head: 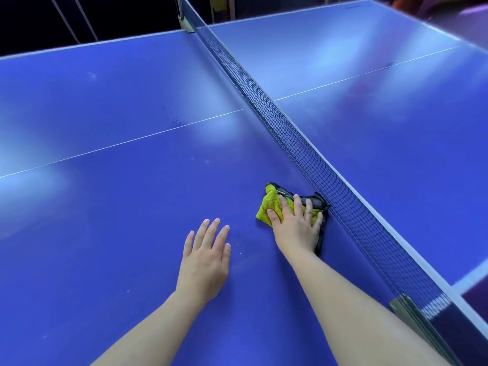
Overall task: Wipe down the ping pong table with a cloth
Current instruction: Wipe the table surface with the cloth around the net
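— Cloth (272, 207) lies under your right grip (297, 228), which presses it flat, fingers spread, clutching nothing.
— And it touches the foot of the net (290, 136), toward the net's near end.
— Your left grip (204, 257) rests flat on the desk (105, 233), farther from the net, holding nothing.
— More desk stretches along the net, away from you; your right arm is better placed, I'd judge.

Upper left, I'm seeing the room drop into a dark backdrop (26, 19), with two pale bars (64, 19) slanting down through it. Top centre, there's a yellow shape (219, 3) beside a pinkish strip (232, 6), too blurred for me to name. Far right corner, an orange smear (401, 2) and a purple blur (470, 14). Lower right, a patch of purple floor (475, 294) shows.
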Tool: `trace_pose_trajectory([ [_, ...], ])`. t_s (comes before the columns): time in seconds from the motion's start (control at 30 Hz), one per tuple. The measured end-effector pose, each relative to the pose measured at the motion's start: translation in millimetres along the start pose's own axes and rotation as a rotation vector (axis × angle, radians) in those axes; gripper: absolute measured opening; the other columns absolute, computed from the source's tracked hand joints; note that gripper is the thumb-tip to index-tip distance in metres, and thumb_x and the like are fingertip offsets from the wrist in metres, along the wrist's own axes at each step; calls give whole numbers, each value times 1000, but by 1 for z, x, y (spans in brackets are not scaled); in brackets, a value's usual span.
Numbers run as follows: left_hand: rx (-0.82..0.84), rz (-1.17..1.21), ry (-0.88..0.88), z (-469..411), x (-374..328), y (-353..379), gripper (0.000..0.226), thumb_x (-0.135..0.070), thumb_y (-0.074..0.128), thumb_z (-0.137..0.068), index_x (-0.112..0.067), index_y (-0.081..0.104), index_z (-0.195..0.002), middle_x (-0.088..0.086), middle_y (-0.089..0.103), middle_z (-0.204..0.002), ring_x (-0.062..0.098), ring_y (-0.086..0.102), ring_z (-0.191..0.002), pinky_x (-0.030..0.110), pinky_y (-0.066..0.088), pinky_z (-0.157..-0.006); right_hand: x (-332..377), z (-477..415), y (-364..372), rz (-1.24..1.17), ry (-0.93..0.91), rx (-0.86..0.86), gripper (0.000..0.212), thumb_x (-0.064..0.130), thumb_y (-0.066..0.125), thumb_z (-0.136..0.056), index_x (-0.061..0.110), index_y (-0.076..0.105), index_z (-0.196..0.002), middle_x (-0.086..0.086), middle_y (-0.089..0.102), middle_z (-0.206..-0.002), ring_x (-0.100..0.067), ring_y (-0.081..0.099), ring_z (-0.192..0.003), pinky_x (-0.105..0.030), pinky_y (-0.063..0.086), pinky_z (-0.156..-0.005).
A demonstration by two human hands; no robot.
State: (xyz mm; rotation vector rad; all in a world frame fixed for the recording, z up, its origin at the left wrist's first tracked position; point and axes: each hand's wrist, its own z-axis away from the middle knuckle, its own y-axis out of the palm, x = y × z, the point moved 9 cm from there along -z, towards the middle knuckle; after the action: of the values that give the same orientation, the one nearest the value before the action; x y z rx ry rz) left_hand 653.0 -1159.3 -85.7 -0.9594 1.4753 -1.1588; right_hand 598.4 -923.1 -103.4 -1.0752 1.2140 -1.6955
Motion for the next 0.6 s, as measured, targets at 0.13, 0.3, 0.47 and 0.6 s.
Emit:
trace_pose_trajectory([
  [0.13, 0, 3, 9, 10, 3, -7, 55, -41, 22, -103, -22, 53, -144, -1, 44, -155, 21, 30, -149, 50, 30, -118, -13, 27, 4, -23, 56, -29, 63, 70, 19, -97, 45, 20, -156, 5, 13, -167, -25, 1, -154, -55, 2, -121],
  [0.3, 14, -7, 25, 24, 7, -12, 53, -41, 24, -103, -22, 55, -142, 0, 46, -153, 22, 32, -148, 47, 26, -118, -9, 53, 1, -78, 4, -250, 43, 47, 69, -88, 24, 70, -124, -4, 63, -132, -34, 52, -129, -62, 36, -107],
  [0.47, 23, -14, 50, 30, 4, -12, 53, -40, 23, -103, -22, 56, -141, 1, 48, -152, 23, 33, -147, 45, 20, -117, -4, 51, -28, -57, -115, -346, 40, 34, 78, -83, 16, 71, -118, -9, 66, -107, -37, 63, -94, -52, 49, -75],
  [0.6, 28, -21, 52, 28, -2, -12, 53, -40, 23, -104, -22, 57, -141, 1, 47, -152, 24, 33, -147, 45, 19, -117, -9, 30, -72, 58, -185, -419, 43, 43, 66, -92, 21, 64, -129, -9, 62, -108, -34, 60, -89, -46, 46, -74],
])
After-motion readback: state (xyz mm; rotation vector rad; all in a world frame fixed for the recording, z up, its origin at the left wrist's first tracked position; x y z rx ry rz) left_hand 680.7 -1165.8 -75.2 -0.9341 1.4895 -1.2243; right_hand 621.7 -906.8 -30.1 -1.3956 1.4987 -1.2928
